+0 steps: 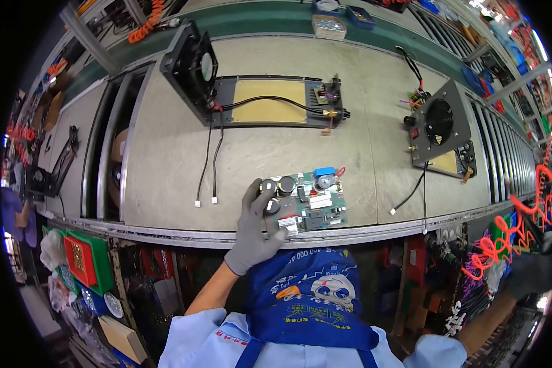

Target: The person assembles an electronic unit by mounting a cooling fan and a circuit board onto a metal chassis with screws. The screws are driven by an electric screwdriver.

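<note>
Okay, nearest first: blue apron (313, 300), then two grey-gloved hands. The right hand (536, 268) is far out to the side, by the orange coiled hose (487, 260); too dark there, so I can't tell what it grips, if anything. The left hand (251, 230) is closed on the green circuit board (310, 201) at the front edge of the workbench (165, 153), fingers over the black capacitors (286, 184), thumb by a silver block (290, 225) (flat or slightly raised, can't tell). Beyond it, two white-plugged leads (214, 184) run from an open chassis (270, 101) with an upright fan panel (190, 73). Another fan unit (438, 126) stands to the right; green conveyor (251, 19) behind. Step in hand, my guess: steadying the board while the right hand reaches for something. Next move probably calls for an edge hold, keeping those leads out from under the board.
</note>
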`<state>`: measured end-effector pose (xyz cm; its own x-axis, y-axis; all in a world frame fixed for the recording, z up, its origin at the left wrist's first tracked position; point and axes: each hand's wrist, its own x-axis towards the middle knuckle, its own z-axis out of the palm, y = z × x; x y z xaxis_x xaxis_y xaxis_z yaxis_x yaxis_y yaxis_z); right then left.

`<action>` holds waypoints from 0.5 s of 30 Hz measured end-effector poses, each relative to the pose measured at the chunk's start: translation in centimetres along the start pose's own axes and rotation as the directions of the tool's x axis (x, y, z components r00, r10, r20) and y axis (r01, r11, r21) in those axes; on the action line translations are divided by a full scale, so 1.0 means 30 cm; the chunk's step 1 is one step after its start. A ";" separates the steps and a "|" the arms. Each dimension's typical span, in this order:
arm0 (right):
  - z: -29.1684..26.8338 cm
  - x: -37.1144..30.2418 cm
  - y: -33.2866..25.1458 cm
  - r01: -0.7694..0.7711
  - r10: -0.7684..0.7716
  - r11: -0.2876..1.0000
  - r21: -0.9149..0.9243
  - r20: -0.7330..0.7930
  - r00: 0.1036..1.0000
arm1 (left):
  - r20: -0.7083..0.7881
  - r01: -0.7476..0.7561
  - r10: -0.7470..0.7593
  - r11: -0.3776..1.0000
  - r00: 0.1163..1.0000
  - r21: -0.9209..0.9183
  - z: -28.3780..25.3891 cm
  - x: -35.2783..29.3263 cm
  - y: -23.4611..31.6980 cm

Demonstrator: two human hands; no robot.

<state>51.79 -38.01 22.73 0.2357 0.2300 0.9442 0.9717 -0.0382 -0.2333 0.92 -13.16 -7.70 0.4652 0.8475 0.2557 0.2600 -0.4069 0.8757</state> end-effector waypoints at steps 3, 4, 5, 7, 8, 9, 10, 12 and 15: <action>0.271 0.020 -0.100 -0.295 0.180 0.879 0.374 0.314 0.932 | -0.117 0.011 0.006 0.989 0.993 0.145 0.021 -0.004 0.026; 0.434 0.000 -0.251 -0.297 0.229 0.930 0.216 0.291 0.929 | -0.112 0.015 0.002 0.989 0.994 0.147 0.029 0.000 0.036; 0.536 -0.004 -0.354 -0.198 0.056 0.945 0.260 0.467 0.882 | -0.115 0.025 -0.011 0.993 0.993 0.116 0.030 -0.007 0.036; 0.735 -0.047 -0.518 -0.113 -0.140 0.943 0.313 0.683 0.717 | -0.130 0.081 -0.070 0.993 0.989 0.082 0.024 -0.037 0.033; 0.820 -0.076 -0.593 -0.103 -0.152 0.953 0.286 0.743 0.651 | -0.138 0.094 -0.083 0.993 0.987 0.074 0.018 -0.049 0.030; 0.851 -0.096 -0.634 0.017 -0.194 0.975 0.220 0.817 0.543 | -0.133 0.054 -0.039 0.992 0.990 0.117 0.029 -0.034 0.029; 0.884 -0.116 -0.680 0.136 -0.219 0.975 0.178 0.882 0.418 | -0.134 0.023 -0.001 0.985 0.991 0.169 0.029 -0.032 0.040; 0.970 -0.155 -0.802 0.138 -0.047 0.989 0.056 0.997 -0.067 | -0.241 -0.023 0.065 0.985 0.968 0.174 0.015 -0.056 0.096; 1.025 -0.228 -0.883 -0.185 -0.256 0.964 0.188 0.842 -0.475 | 0.011 0.199 -0.201 0.958 0.979 -0.205 -0.047 -0.021 0.223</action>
<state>23.90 -8.66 15.30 -0.3752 0.7190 -0.5850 0.8902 0.1036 -0.4436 1.18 -15.93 -1.42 0.4128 0.9082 0.0694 0.1685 -0.1511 0.9741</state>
